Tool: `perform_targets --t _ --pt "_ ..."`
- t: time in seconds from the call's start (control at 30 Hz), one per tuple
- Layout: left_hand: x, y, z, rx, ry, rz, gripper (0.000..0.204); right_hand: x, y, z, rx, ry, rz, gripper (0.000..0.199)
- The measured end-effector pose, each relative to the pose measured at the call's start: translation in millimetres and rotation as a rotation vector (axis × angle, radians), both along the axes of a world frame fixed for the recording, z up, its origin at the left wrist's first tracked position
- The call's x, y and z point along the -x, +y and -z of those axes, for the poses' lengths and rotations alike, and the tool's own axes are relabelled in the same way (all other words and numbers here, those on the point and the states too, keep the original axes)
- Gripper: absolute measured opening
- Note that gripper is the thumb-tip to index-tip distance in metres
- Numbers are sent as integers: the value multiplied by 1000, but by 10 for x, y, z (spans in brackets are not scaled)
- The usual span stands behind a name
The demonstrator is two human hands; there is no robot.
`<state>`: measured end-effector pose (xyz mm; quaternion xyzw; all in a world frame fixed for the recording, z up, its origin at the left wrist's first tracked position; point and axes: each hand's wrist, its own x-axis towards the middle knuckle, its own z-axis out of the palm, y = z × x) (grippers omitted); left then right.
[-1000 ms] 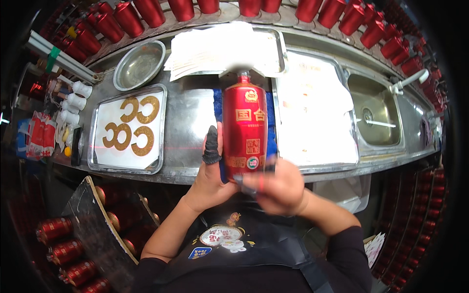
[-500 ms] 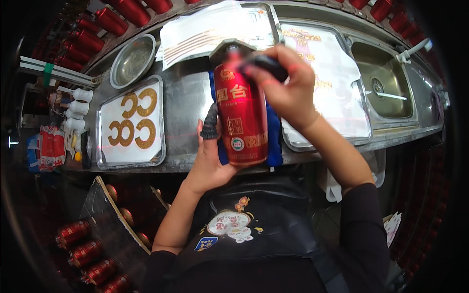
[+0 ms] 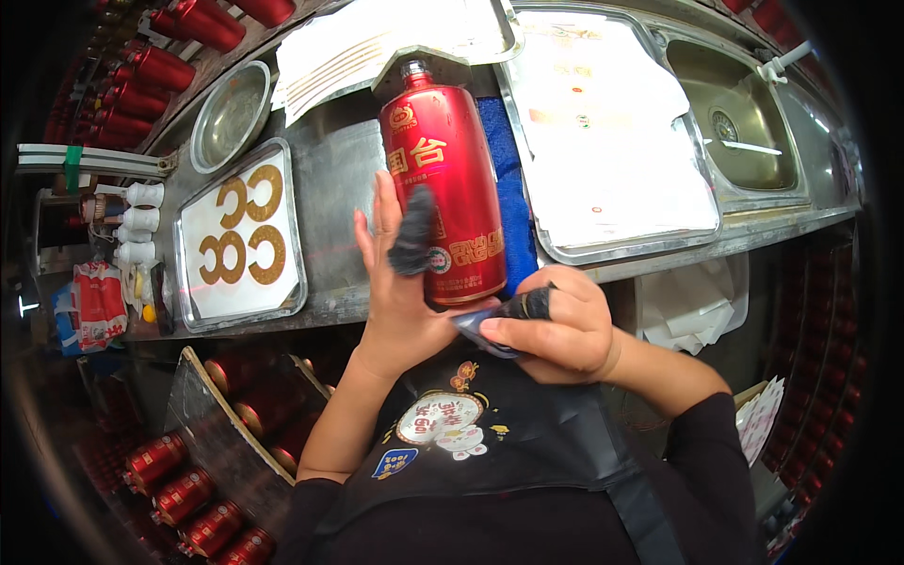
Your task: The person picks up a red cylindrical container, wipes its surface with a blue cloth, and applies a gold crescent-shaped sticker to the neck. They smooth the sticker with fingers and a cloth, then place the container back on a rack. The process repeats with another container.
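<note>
A red bottle (image 3: 452, 188) with gold print and an uncapped neck lies in front of me, its neck pointing away, in a metal rest (image 3: 422, 68) on a blue cloth (image 3: 508, 160). My left hand (image 3: 400, 292) is open at the bottle's lower left side, fingers stretched up along it and thumb by its base. A black finger cover (image 3: 411, 235) sits on one of its fingers. Below the bottle's base, my right hand (image 3: 570, 325) pinches a small flat blue-grey piece (image 3: 485, 331), perhaps a scraper. A black cover wraps one right finger too.
On the left stand a tray (image 3: 299, 306) with gold cut-out labels and a metal bowl (image 3: 231, 118). White sheets (image 3: 603, 141) lie in a tray at right, beside a sink (image 3: 753, 169). More red bottles (image 3: 184, 494) stand in the lower left; striped sheets (image 3: 348, 56) lie behind.
My right hand has come down from the bottle's neck to below its base. My left hand's fingers are now stretched upward. The whole view has shifted slightly.
</note>
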<state>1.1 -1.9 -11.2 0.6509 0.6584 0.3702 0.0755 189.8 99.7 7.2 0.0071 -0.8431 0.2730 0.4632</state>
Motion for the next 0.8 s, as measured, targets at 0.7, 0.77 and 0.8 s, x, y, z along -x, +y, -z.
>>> perform_targets --t 0.7,0.77,0.8 --pt "190 127 99 52 -409 -7 81 95 33 38 782 -131 518 15" --pt "208 212 148 21 -424 -28 72 89 88 109 684 -146 399 15" --pt "215 253 157 1 -443 -51 69 86 122 129 551 -116 250 15"
